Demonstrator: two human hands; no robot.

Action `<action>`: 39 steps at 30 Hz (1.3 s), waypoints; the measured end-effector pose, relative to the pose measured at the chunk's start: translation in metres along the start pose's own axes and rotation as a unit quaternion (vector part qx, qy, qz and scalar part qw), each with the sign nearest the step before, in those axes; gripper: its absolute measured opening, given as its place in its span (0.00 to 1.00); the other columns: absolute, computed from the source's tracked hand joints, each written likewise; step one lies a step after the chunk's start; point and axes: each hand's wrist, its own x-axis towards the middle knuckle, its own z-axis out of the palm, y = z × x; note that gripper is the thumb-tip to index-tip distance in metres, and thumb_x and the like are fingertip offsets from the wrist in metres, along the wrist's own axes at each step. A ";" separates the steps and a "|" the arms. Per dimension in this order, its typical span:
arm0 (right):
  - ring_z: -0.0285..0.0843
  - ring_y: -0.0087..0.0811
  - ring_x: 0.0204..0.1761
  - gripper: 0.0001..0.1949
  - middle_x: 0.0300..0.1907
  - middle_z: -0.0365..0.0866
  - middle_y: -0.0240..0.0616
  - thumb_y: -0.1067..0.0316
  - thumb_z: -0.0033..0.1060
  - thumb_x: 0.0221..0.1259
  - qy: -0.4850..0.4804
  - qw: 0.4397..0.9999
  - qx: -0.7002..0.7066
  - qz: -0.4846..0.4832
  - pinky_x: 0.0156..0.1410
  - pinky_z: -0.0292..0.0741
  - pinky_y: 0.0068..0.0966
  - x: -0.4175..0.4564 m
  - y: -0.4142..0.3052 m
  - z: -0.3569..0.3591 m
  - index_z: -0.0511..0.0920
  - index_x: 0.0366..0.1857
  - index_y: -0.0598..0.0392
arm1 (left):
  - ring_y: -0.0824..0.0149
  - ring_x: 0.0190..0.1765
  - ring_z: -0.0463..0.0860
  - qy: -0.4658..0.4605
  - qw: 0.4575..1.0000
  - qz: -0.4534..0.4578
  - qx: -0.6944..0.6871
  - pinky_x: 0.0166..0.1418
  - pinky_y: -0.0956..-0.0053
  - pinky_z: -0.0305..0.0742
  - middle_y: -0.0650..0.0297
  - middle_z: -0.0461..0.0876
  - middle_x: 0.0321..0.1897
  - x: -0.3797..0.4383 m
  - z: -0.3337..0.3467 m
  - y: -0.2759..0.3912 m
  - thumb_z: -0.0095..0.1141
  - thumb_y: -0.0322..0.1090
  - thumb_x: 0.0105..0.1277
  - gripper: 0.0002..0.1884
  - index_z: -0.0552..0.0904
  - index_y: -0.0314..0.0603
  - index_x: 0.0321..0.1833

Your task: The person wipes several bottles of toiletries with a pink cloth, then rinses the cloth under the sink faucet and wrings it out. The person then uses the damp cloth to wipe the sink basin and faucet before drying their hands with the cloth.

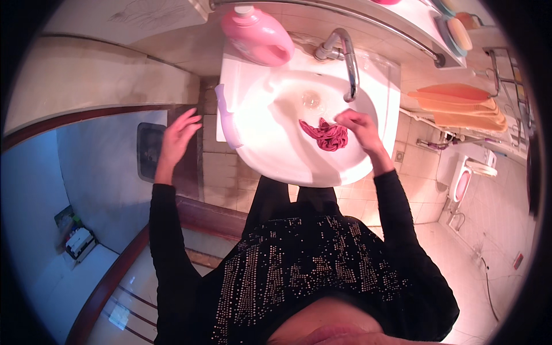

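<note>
A crumpled dark red cloth [331,137] lies in the white washbasin [258,142], just in front of the drain area. My right hand [357,126] is over the basin's right side with its fingers curled, close to the cloth's upper right edge. Whether the fingertips pinch the cloth or are apart from it cannot be told. Out to the left of the basin, my left hand [179,136] hangs in the air, holding nothing, fingers spread. The curved chrome faucet [351,69] reaches over the basin beyond my right hand.
A pink detergent bottle [258,36] stands on the basin's back left corner. A pale purple strip [228,116] lies along the left rim. Orange basins [461,105] hang at the right, below a shelf with soap [459,33]. A grey mat or tray [151,151] is beyond my left hand.
</note>
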 end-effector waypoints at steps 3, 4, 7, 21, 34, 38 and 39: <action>0.79 0.26 0.50 0.07 0.42 0.82 0.29 0.71 0.60 0.70 0.047 0.992 0.107 0.038 0.63 0.73 0.26 -0.083 0.000 -0.087 0.85 0.44 0.59 | 0.58 0.61 0.84 0.098 0.979 -0.137 0.116 0.67 0.68 0.76 0.49 0.79 0.66 -0.030 -0.044 -0.054 0.59 0.36 0.75 0.28 0.71 0.39 0.75; 0.80 0.26 0.52 0.10 0.43 0.82 0.27 0.70 0.59 0.71 0.143 0.959 0.243 0.038 0.67 0.75 0.32 -0.124 0.031 -0.138 0.83 0.51 0.54 | 0.55 0.62 0.83 0.126 0.944 -0.121 0.281 0.67 0.67 0.76 0.49 0.79 0.66 -0.038 -0.053 -0.087 0.59 0.36 0.74 0.27 0.72 0.38 0.74; 0.79 0.31 0.61 0.27 0.64 0.76 0.32 0.48 0.56 0.72 0.249 0.889 0.367 0.115 0.68 0.75 0.40 -0.289 0.140 -0.207 0.69 0.70 0.46 | 0.47 0.67 0.79 0.160 0.881 0.002 0.446 0.71 0.62 0.73 0.45 0.78 0.66 -0.045 -0.037 -0.089 0.57 0.32 0.73 0.24 0.74 0.38 0.71; 0.72 0.56 0.70 0.41 0.72 0.68 0.57 0.30 0.40 0.74 0.055 0.793 0.596 0.110 0.69 0.72 0.63 -0.114 0.052 -0.035 0.57 0.79 0.52 | 0.50 0.69 0.74 0.023 0.849 0.248 0.466 0.73 0.55 0.66 0.47 0.80 0.62 0.132 0.254 -0.040 0.64 0.36 0.64 0.27 0.76 0.40 0.67; 0.82 0.37 0.58 0.21 0.60 0.82 0.42 0.55 0.46 0.80 0.094 0.944 0.253 0.190 0.65 0.78 0.36 0.012 0.091 -0.014 0.75 0.65 0.57 | 0.44 0.36 0.86 -0.195 0.848 0.138 0.473 0.40 0.49 0.78 0.46 0.85 0.38 0.140 0.303 -0.106 0.54 0.32 0.67 0.09 0.82 0.38 0.47; 0.87 0.36 0.50 0.16 0.51 0.87 0.42 0.66 0.55 0.74 0.339 0.923 -0.177 0.048 0.55 0.81 0.33 0.103 0.149 -0.008 0.80 0.60 0.60 | 0.52 0.44 0.87 0.040 0.995 -0.065 0.065 0.48 0.61 0.81 0.58 0.88 0.42 0.165 0.331 -0.180 0.51 0.41 0.74 0.16 0.82 0.41 0.57; 0.88 0.37 0.43 0.17 0.44 0.88 0.45 0.65 0.59 0.70 0.425 0.875 -0.231 0.026 0.48 0.82 0.35 0.106 0.200 -0.005 0.81 0.58 0.59 | 0.55 0.45 0.87 0.020 0.982 -0.176 -0.066 0.48 0.62 0.81 0.60 0.87 0.43 0.170 0.356 -0.164 0.51 0.42 0.75 0.16 0.82 0.42 0.57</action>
